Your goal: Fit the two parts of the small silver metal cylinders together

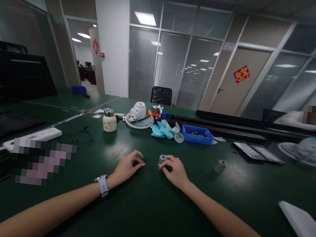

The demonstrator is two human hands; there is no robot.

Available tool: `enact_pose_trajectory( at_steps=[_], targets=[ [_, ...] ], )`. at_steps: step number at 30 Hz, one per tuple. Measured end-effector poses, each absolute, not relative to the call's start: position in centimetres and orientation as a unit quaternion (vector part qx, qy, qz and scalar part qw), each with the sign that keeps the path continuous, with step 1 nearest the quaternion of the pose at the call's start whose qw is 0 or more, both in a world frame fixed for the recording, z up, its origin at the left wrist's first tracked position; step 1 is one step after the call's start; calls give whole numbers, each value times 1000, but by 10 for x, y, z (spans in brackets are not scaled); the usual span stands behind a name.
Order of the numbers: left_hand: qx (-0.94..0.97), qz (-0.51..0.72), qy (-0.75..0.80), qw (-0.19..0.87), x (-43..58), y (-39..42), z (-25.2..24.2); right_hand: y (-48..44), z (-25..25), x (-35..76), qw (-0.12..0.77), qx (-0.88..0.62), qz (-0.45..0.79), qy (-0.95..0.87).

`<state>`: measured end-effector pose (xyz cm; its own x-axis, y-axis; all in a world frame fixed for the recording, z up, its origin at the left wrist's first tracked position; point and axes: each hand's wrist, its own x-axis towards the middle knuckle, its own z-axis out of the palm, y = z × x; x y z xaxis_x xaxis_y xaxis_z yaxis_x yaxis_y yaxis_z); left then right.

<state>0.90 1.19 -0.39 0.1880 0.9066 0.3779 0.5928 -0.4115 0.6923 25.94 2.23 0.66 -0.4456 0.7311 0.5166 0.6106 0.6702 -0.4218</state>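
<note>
In the head view my right hand (175, 170) pinches a small silver metal cylinder (162, 158) between thumb and fingers. The cylinder stands upright on the green table, a dark mark on its top; its kind is too small to tell. To the left, my left hand (128, 166) hovers low over the table with thumb and fingers curved apart and nothing between them. It wears a watch with a pale strap (103, 185). A second, similar cylinder (220, 166) stands on the table to the right, apart from both hands.
Beyond my hands lie light-blue fan blades (163, 129), a blue tray (197, 135) of small parts, a white fan housing (139, 113) and a cream jar (109, 121). A power strip (36, 138) lies left, a white object (302, 228) right. Another person (296, 118) sits far right.
</note>
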Motion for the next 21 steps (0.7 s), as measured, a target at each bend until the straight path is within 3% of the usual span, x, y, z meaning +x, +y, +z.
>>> enact_pose_trajectory(
  at_steps=[11,21],
  targets=[
    [756,340,489,273,3,28,3,44,9,266,312,-365,89,-873],
    [754,331,499,271,-5,36,-5,55,1,267,276,-369,98,-882]
  ],
)
